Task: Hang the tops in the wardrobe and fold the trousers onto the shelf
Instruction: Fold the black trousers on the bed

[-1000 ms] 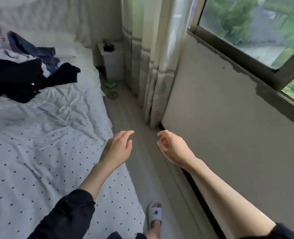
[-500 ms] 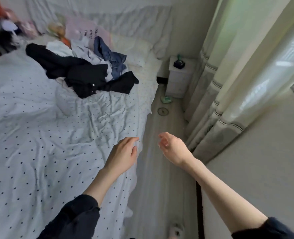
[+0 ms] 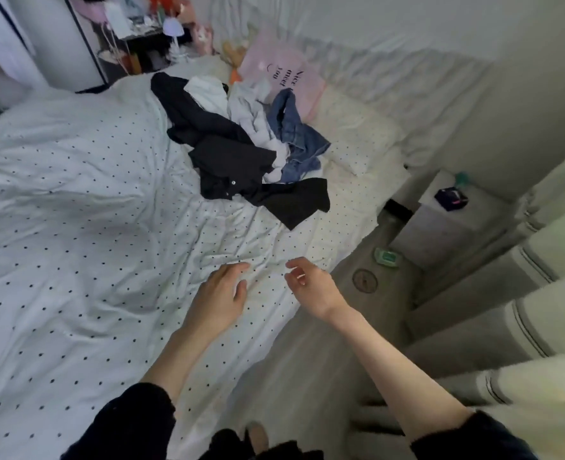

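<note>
over bed edge | left hand point(image 3: 219, 295) flat, loose, empty | right hand point(image 3: 311, 287) half-curled, empty

bare dotted bedsheet point(image 3: 85, 247) lies open between the empty hands and the clothes pile point(image 3: 241, 151); nightstand point(image 3: 440, 227) and curtain point(image 3: 523, 310) crowd the right.

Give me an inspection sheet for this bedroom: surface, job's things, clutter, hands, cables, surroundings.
Surface: bed, white dotted cover, creased.
Job's things: clothes pile near the pillows; black garments, white tops, jeans tangled together, none hung or folded.
Clutter: pink pillow behind the pile; green packet on the floor.
Hands: left hand and right hand over the bed edge, both holding nothing, short of the pile.
Cables: nothing seen.
Surroundings: nightstand and curtain to the right.
</note>
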